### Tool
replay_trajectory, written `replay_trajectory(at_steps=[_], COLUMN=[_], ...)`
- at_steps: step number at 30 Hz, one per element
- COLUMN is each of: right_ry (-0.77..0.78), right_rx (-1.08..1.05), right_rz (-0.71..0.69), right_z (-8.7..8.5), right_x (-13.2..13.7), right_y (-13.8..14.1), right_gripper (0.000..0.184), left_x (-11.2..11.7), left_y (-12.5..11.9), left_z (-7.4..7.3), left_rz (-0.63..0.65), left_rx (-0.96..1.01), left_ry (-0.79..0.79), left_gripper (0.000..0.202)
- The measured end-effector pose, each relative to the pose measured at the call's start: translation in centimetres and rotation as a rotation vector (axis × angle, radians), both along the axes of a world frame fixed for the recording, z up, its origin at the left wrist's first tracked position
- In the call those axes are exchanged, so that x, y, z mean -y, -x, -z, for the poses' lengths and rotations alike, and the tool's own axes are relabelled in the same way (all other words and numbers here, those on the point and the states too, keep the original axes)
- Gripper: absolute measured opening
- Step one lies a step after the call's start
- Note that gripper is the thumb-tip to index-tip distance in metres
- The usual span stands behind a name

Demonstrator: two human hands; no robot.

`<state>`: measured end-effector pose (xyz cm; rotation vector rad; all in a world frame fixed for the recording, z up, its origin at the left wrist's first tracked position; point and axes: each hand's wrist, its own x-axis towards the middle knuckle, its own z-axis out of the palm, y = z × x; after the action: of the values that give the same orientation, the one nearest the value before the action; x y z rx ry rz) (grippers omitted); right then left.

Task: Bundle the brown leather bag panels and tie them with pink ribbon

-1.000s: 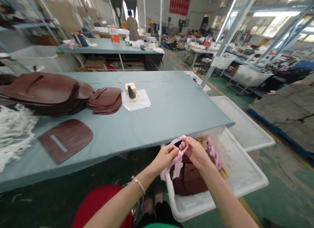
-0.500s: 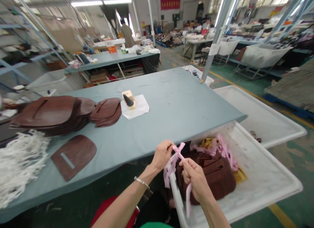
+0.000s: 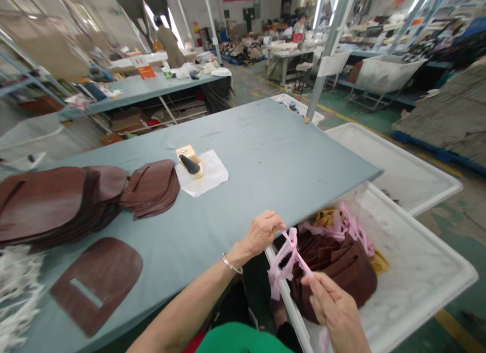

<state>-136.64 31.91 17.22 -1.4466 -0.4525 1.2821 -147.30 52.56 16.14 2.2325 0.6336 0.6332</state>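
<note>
My left hand (image 3: pixel 261 232) pinches the upper end of a pink ribbon (image 3: pixel 289 256) at the table's front edge. A silver bracelet sits on that wrist. My right hand (image 3: pixel 334 307) is closed on the ribbon's lower end, pulling it taut toward me. The ribbon is knotted round a bundle of brown leather pieces (image 3: pixel 337 272) lying in a white plastic bin (image 3: pixel 425 272). More pink ribbon (image 3: pixel 351 224) and something yellow lie in the bin behind the bundle.
On the grey-blue table (image 3: pixel 266 160) lie stacks of brown leather pieces (image 3: pixel 87 198), one slotted piece (image 3: pixel 94 282), a tool on white paper (image 3: pixel 192 165) and white cord (image 3: pixel 15 287). A second white bin (image 3: pixel 395 163) stands behind. A person stands far back by another table.
My right hand has drawn the ribbon's end down and toward me, stretching it out. The view has swung left and down. My left hand keeps its pinch on the knot.
</note>
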Motion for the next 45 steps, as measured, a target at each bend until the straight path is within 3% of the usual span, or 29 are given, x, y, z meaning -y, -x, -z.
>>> replay_trajectory(at_steps=[2, 4, 7, 10, 12, 14, 17, 19, 22, 25, 31, 35, 38, 44, 45], right_ry=[-0.013, -0.048, -0.154, -0.233, -0.278, -0.358, -0.459, -0.465, -0.391, -0.320, -0.142, -0.038, -0.022, -0.155, -0.158], right_rx=[-0.030, -0.092, -0.282, -0.567, -0.737, -0.849, -0.921, -0.839, -0.627, -0.565, -0.577, -0.601, -0.610, -0.594, -0.512], right_rz=[0.100, 0.208, 0.370, 0.466, 0.487, 0.495, 0.440, 0.363, 0.276, 0.203, 0.053, -0.033, -0.105, -0.261, -0.246], right_z=[-0.2, -0.6, -1.7, -3.2, -4.0, -4.4, -3.8, -2.6, -0.1, 2.0, 4.0, 5.0, 4.7, 2.8, 2.9], right_x=[-2.0, -5.3, -11.4, -17.2, -20.5, -23.4, -27.4, -30.1, -34.1, -37.7, -42.5, -44.5, -45.0, -43.3, -42.6], right_y=[1.7, 3.5, 5.5, 6.9, 7.8, 8.5, 8.7, 8.3, 7.5, 7.4, 8.5, 9.1, 9.5, 8.5, 8.1], right_gripper=[0.038, 0.030, 0.025, 0.018, 0.020, 0.017, 0.017, 0.024, 0.041, 0.049, 0.046, 0.044, 0.041, 0.019, 0.025], left_x=[-1.7, -3.6, -6.4, -8.8, -10.2, -11.5, -13.2, -13.8, -14.0, -13.8, -13.7, -13.3, -13.4, -15.5, -16.0], left_y=[0.9, 2.3, 5.0, 7.3, 8.4, 9.2, 10.0, 10.1, 9.5, 8.9, 8.9, 8.6, 8.4, 10.1, 10.5], left_z=[-0.2, -0.6, -1.6, -2.9, -3.6, -4.1, -4.1, -3.8, -3.1, -2.6, -3.2, -3.3, -3.6, -5.2, -5.3], left_rz=[-0.042, -0.116, -0.136, -0.066, -0.004, 0.081, 0.174, 0.152, -0.041, -0.273, -0.554, -0.681, -0.743, -0.647, -0.637], left_rx=[0.066, 0.191, 0.461, 0.803, 1.038, 1.210, 1.285, 1.224, 1.081, 0.988, 0.971, 0.972, 0.995, 1.237, 1.275], left_ry=[0.119, 0.372, 1.021, 1.615, 1.815, 1.901, 1.901, 1.812, 1.536, 1.297, 1.106, 1.018, 0.996, 1.026, 1.009], left_gripper=[0.026, 0.028, 0.031, 0.029, 0.026, 0.028, 0.034, 0.037, 0.041, 0.043, 0.046, 0.045, 0.043, 0.041, 0.039])
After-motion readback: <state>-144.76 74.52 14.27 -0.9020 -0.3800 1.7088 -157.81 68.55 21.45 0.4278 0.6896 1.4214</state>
